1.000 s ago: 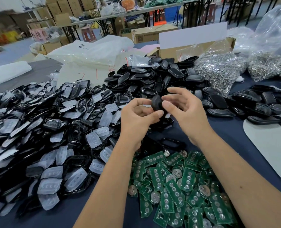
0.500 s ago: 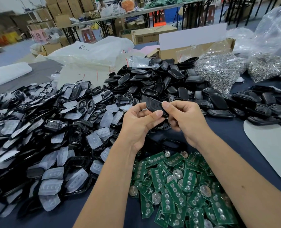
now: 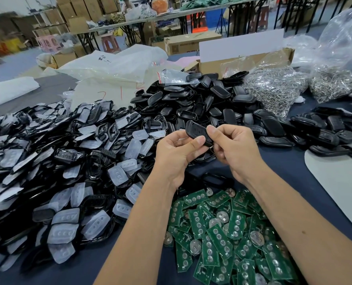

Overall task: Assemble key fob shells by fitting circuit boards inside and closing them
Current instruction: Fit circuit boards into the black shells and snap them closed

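dark blue table [image 3: 290,171] in cluttered workshop, cardboard boxes [image 3: 191,44] behind. since half second ago: black key fob [image 3: 196,132] tilted flatter, hands lower. left hand [image 3: 175,153] and right hand [image 3: 232,149] both pinch one fob above table, thumbs on top. heaps beyond counting: green circuit boards [image 3: 222,233] near, black shells [image 3: 212,99] far, clear button pads [image 3: 68,219] left.

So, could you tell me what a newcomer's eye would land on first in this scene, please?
Probably the two bare hands at centre, left hand and right hand, pinching one black key fob shell between them above the table. Next, the heap of green circuit boards just below the wrists. Then the broad spread of black frames with clear button pads filling the left side.
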